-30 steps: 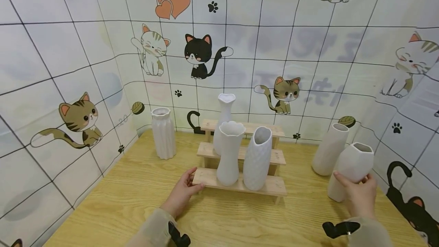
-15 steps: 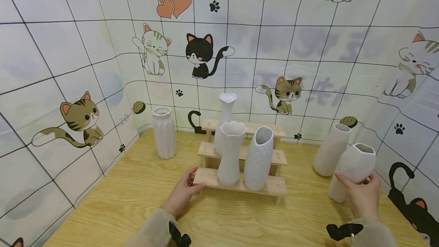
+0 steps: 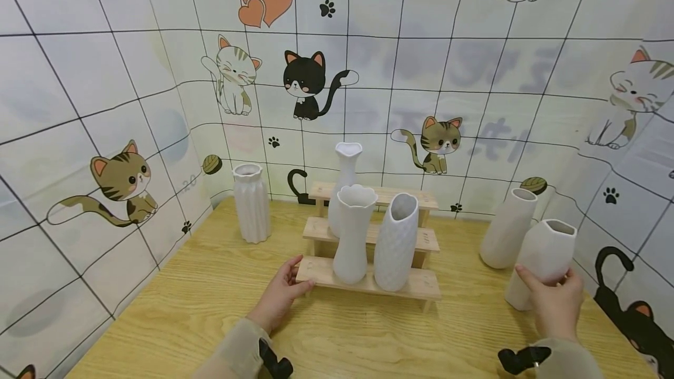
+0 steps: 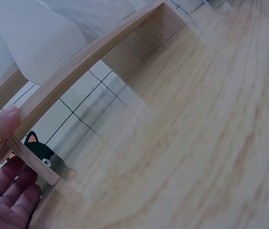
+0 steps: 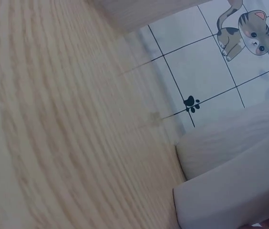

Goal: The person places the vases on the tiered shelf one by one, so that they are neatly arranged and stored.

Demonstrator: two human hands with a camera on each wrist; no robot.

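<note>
My left hand (image 3: 281,297) grips the left end of a three-step wooden display stand (image 3: 321,271). In the left wrist view the thumb (image 4: 3,129) lies on the board's end, with curled fingers by the leg (image 4: 32,160). At the right, my right hand (image 3: 557,303) holds a white vase with an angular mouth (image 3: 544,253), thumb on one side and fingers on the other. Its base (image 5: 196,205) meets the table in the right wrist view. On the lowest step stand a wavy-rimmed white vase (image 3: 351,244) and a textured slant-mouthed vase (image 3: 395,250).
A slim white vase (image 3: 344,177) stands behind them on the stand. Another white vase (image 3: 508,230) is just behind the held one. A pleated white vase (image 3: 251,206) stands at the table's back left. Cat-printed cloth walls surround the wooden table (image 3: 210,303).
</note>
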